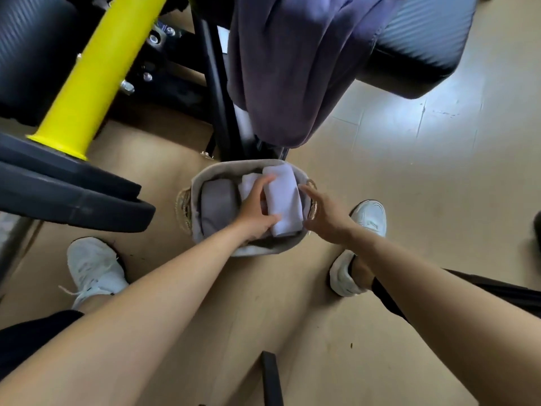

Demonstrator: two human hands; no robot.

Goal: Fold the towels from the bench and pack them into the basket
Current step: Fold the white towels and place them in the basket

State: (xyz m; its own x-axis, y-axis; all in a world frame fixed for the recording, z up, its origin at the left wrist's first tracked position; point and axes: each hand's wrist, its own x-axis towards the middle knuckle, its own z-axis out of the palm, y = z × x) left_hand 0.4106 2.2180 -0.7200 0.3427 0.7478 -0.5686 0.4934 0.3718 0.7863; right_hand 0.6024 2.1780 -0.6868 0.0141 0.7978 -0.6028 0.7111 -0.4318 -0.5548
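A woven basket [225,169] with a grey cloth liner stands on the floor between my feet. Inside it lie a folded grey towel [218,205] on the left and a folded white towel [283,197] on the right, with another white one [248,183] partly hidden between them. My left hand [256,210] reaches into the basket and holds the left edge of the white towel, thumb under its near end. My right hand [323,213] hovers with fingers spread beside the basket's right handle, holding nothing. A dark purple towel [295,63] hangs over the black bench [424,45] above.
A yellow bar [96,74] with black weight plates [73,197] juts in from the left. The bench's black frame [222,112] stands just behind the basket. My white shoes [93,268] flank it on the tan floor. A black strip [272,379] lies near the bottom.
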